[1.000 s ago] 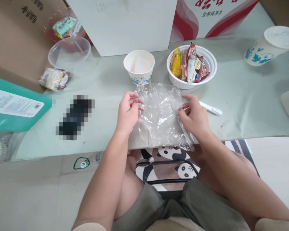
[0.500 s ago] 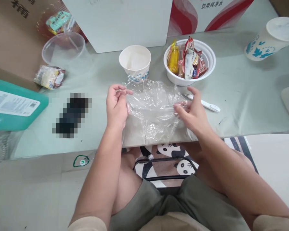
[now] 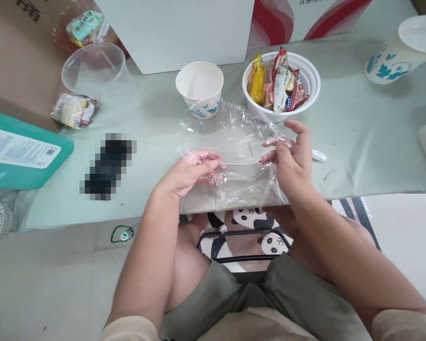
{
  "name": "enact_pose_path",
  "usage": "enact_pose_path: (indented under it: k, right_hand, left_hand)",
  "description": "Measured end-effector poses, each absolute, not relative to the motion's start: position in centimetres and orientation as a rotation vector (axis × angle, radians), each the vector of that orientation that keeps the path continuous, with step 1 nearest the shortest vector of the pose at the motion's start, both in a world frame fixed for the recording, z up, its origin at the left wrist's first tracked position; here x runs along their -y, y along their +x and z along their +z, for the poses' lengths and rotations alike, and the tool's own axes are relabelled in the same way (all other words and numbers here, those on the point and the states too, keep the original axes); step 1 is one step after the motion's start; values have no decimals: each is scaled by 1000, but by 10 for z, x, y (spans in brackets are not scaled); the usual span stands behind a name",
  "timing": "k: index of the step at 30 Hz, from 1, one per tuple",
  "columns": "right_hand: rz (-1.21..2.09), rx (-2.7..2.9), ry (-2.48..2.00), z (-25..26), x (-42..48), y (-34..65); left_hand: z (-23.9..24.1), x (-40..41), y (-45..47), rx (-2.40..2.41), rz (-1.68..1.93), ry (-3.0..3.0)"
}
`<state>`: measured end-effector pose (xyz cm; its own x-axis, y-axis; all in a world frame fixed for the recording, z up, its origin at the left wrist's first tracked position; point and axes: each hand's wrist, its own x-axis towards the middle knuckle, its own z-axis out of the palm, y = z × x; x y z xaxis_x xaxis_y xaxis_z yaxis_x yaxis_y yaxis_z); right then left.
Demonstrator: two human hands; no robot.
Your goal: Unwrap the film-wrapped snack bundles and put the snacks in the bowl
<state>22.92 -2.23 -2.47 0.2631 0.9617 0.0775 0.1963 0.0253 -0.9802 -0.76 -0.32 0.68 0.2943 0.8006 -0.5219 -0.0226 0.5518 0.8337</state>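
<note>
A crinkled sheet of clear plastic film (image 3: 239, 132) spreads between my two hands, above the near part of the table. My left hand (image 3: 195, 170) is closed on its left side, fingers pointing right and partly behind the film. On the right, my right hand (image 3: 291, 154) pinches the film, with the index finger raised. Just beyond the film stands a white paper cup (image 3: 202, 106) with blue leaf prints. A white bowl (image 3: 315, 87) of wrapped snacks (image 3: 282, 87) is behind my right hand. Partly hidden by that hand lies a white pen-like tool (image 3: 319, 156).
At the left are a pixelated dark object (image 3: 108, 168), a clear plastic tub (image 3: 92, 76), a wrapped snack (image 3: 74, 111) and a green container (image 3: 24, 154). White boxes (image 3: 184, 31) line the back. Another paper cup (image 3: 394, 57) stands at the far right.
My left hand has moved right and nearer to me along the film, its fingers now turned inward. My right hand has shifted slightly right, and the film has changed shape.
</note>
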Motion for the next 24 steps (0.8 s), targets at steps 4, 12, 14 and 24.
enact_pose_path:
  k: [4, 12, 14, 24]
  right_hand:
    - [759, 1146, -1437, -25, 21, 231]
    - [672, 978, -1408, -34, 13, 245]
    - [652, 916, -1419, -34, 11, 247]
    - [848, 644, -1375, -18, 7, 253]
  left_hand:
    - [9, 0, -5, -1322, 732, 890]
    - [14, -4, -19, -1268, 977, 846]
    - [15, -3, -20, -1246, 1050, 859]
    - [11, -11, -27, -1094, 1065, 960]
